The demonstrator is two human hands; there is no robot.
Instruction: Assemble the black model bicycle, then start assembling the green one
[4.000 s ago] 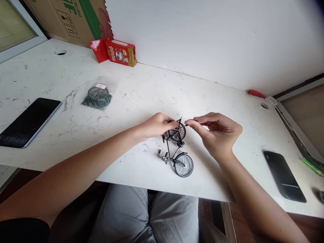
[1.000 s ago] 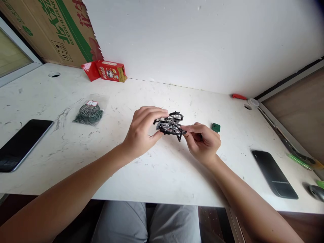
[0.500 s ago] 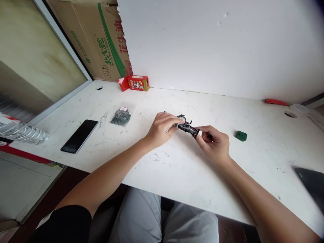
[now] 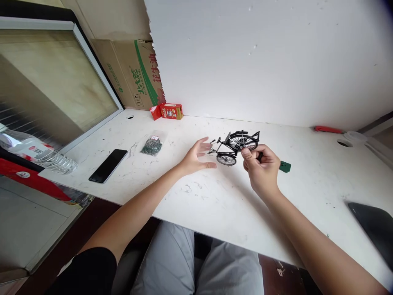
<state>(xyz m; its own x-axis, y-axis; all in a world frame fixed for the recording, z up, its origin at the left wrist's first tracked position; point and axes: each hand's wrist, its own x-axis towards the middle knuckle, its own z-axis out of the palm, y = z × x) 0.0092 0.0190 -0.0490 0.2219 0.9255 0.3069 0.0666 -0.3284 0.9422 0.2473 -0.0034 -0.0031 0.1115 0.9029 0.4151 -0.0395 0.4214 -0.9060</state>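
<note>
A small black model bicycle [image 4: 236, 145] is held up above the white table, tilted, with both spoked wheels showing. My right hand [image 4: 262, 166] pinches it near the rear wheel between thumb and fingers. Something dark shows within the curled fingers of that hand; I cannot make out what it is. Left of the bicycle, my left hand [image 4: 196, 157] is open, its fingers and thumb spread close to the handlebar end. Partly behind my right hand lies a green piece [image 4: 285, 166] on the table.
On the left of the table [image 4: 196, 213] lie a phone [image 4: 108, 165] and a clear bag with wheel parts [image 4: 152, 146]. A plastic bottle [image 4: 39, 151] lies at the left edge. A red box [image 4: 171, 111] stands at the back, a red object [image 4: 328, 129] back right.
My left hand has let go of the bicycle and opened beside it. My right hand has raised and turned the bicycle, so both wheels show. The camera view has shifted slightly.
</note>
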